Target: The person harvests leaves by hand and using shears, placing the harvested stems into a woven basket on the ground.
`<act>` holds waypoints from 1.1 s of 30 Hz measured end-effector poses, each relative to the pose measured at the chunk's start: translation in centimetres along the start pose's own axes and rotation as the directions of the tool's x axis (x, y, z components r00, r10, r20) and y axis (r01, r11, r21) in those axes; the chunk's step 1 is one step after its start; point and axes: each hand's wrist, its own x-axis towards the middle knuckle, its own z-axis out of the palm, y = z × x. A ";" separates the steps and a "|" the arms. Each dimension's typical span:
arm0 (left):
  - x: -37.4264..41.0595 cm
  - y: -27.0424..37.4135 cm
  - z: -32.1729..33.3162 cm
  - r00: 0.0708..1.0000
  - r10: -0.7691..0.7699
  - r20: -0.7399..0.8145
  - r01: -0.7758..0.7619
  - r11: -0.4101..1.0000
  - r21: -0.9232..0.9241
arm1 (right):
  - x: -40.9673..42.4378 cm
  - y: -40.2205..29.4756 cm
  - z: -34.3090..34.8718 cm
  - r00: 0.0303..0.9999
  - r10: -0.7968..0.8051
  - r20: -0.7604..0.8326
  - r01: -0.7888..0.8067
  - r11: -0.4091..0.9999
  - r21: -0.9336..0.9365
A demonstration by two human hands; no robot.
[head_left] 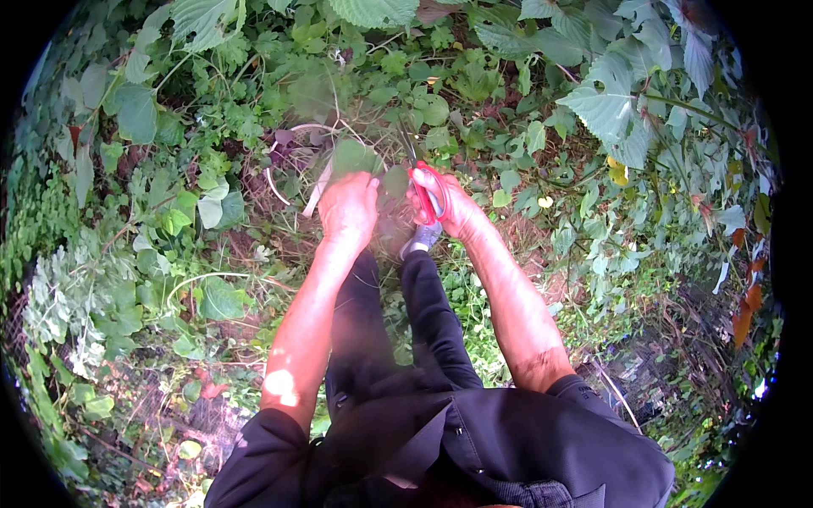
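My right hand (444,200) is closed on the red handles of a pair of scissors (429,190), whose dark blades point up and slightly left among the stems. To its left, my left hand (349,206) has its fingers curled around something at the base of a large green leaf (356,159); the exact grip is hidden. A smaller round leaf (396,181) shows between my hands. Just beyond my left hand lies a light-coloured round-rimmed basket or net (274,184), partly covered by leaves and thin stems. A pale flat strip (317,190) slants beside my left fingers.
Dense leafy plants and vines surround me, with broad serrated leaves (610,108) hanging at the upper right. A shoe (422,238) stands on the ground below the scissors. Dark netting (641,368) and a thin stick (619,390) lie at the lower right.
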 end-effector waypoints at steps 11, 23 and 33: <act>-0.3 -0.4 0.6 0.998 -0.064 -0.019 0.062 0.996 -0.071 | -2.7 0.5 0.7 0.999 0.043 -0.028 -0.042 0.998 0.037; -0.9 -0.2 1.2 1.000 0.005 -0.029 -0.008 0.996 -0.092 | -0.5 0.7 0.2 0.994 0.013 0.108 -0.026 0.991 0.128; -1.0 -0.3 1.4 0.999 -0.012 -0.052 0.007 0.996 -0.086 | -2.6 2.3 -0.3 0.999 0.004 -0.034 -0.003 1.000 0.001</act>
